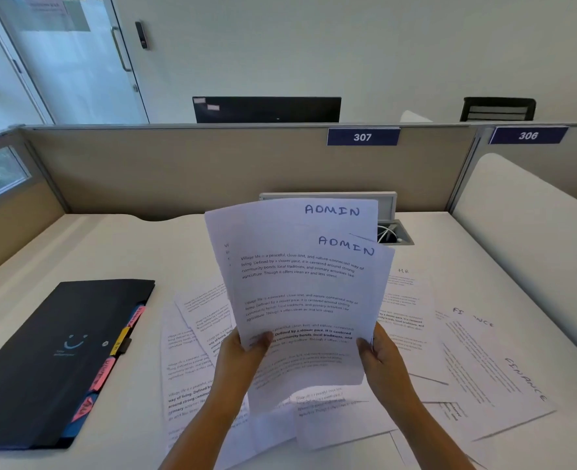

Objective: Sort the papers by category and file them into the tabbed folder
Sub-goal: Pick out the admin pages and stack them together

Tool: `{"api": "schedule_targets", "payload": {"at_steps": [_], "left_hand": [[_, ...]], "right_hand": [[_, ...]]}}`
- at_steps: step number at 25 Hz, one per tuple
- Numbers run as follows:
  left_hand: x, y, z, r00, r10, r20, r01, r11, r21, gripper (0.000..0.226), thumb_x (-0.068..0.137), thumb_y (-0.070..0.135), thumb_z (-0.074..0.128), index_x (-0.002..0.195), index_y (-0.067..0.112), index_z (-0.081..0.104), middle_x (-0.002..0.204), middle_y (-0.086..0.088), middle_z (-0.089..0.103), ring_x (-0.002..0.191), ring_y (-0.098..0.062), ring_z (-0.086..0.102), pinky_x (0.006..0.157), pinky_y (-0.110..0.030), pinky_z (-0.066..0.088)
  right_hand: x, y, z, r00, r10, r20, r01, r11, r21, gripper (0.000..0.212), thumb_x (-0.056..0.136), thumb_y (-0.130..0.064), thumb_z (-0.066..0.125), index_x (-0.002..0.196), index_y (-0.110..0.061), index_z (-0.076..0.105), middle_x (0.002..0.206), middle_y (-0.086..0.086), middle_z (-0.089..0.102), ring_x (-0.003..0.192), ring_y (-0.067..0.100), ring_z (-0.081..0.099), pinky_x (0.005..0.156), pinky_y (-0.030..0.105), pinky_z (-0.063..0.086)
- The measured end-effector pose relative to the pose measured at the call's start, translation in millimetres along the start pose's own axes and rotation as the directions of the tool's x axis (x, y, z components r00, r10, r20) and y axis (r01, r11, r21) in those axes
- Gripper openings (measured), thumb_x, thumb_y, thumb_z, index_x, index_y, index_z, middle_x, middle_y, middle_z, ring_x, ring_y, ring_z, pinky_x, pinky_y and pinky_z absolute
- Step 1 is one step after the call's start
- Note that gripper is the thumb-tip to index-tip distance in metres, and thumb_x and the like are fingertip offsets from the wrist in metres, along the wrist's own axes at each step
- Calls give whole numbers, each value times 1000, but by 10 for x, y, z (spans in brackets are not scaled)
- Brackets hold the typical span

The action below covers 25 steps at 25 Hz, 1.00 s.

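We grip the two upright ADMIN sheets (300, 293) in both hands, left hand (243, 354) and right hand (380, 359), with the closed tabbed folder (60, 361) flat on the worktop (110, 242) leftward, nearer our left.

Beige partition (185, 164), white desk (94, 252), glass door (66, 62)

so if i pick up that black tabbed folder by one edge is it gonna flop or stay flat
Probably mostly flat. The black tabbed folder lies closed and level on the desk, looking like stiff plastic. It looks thin, so likely light. Its cover looks smooth, so it may slide when pushed. The ADMIN sheets in both hands curl at the bottom; the folder shows no such sag.
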<state>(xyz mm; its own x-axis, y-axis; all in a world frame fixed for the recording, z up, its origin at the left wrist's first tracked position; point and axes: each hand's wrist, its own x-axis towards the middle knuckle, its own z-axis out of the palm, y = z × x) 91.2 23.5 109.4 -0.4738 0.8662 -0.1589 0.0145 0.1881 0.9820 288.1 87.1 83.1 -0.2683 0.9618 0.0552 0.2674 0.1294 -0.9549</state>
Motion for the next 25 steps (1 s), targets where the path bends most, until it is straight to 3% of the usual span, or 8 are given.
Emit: {"api": "schedule_targets", "payload": {"at_steps": [2, 6, 8, 11, 14, 20, 23, 25], "left_hand": [[-2, 28, 1, 1000, 4, -26, -4, 1000, -2, 12, 85, 13, 60, 84, 25, 61, 91, -3, 69, 87, -27, 65, 75, -40, 52], [-14, 117, -2, 999, 38, -39, -38, 999, -10, 17, 87, 12, 58, 85, 29, 59, 98, -8, 66, 92, -32, 61, 80, -45, 51], [-36, 168, 0, 997, 67, -37, -67, 998, -8, 14, 85, 14, 61, 90, 27, 58, 100, -8, 65, 93, -32, 60, 81, -46, 52], [-69, 249, -16, 991, 126, -46, -129, 990, -57, 19, 82, 17, 64, 95, 28, 58, 96, -2, 67, 89, -24, 64, 71, -37, 55], [-93, 356, -7, 985, 168, -29, -170, 983, -70, 18, 82, 20, 62, 92, 34, 57, 92, 4, 68, 85, -19, 66, 65, -33, 54], [-119, 407, 14, 973, 222, -66, -227, 970, -86, 17, 82, 18, 62, 87, 33, 57, 85, 5, 67, 78, -16, 65, 58, -26, 53], [-82, 96, -1, 985, 163, -49, -165, 986, -37, 14, 82, 19, 63, 91, 30, 60, 90, 3, 68, 85, -17, 66, 63, -21, 54], [-43, -198, -13, 997, 80, -25, -79, 996, 31, 21, 85, 19, 60, 106, 21, 60, 98, 1, 67, 95, -19, 64, 70, -16, 52]], "right_hand": [[-22, 3, 8, 1000, -12, -9, 12, 1000, 1, 33, 96, -7, 35, 122, -22, 47, 106, 0, 60, 101, 18, 58, 80, 26, 57], [-16, -115, -10, 998, -58, -9, 58, 998, 31, 30, 95, -6, 38, 102, -33, 47, 96, -8, 58, 86, 11, 58, 64, 9, 52], [7, -123, -13, 996, -81, -42, 83, 996, 45, 21, 93, -16, 45, 110, -29, 47, 103, -3, 59, 94, 14, 58, 74, 18, 56], [45, -107, -9, 996, -76, -44, 77, 996, 42, 47, 80, -36, 44, 124, -20, 42, 116, -2, 57, 103, 17, 58, 74, 26, 57], [42, -168, -5, 993, -100, -62, 103, 994, 47, 42, 81, -37, 38, 120, -24, 41, 106, -6, 57, 96, 17, 60, 61, 19, 54], [-10, -305, -27, 981, -148, -125, 157, 986, 60, 29, 89, -32, 38, 118, -26, 42, 103, -7, 56, 88, 13, 61, 60, 11, 53], [-70, -26, 25, 993, -95, -69, 96, 995, 13, 35, 88, -33, 36, 121, -23, 42, 106, -1, 57, 94, 14, 60, 68, 22, 55], [-113, 284, 72, 1000, -1, -10, 0, 996, -92, 34, 95, -23, 37, 128, -16, 39, 114, 1, 54, 102, 17, 56, 80, 20, 50]]}}
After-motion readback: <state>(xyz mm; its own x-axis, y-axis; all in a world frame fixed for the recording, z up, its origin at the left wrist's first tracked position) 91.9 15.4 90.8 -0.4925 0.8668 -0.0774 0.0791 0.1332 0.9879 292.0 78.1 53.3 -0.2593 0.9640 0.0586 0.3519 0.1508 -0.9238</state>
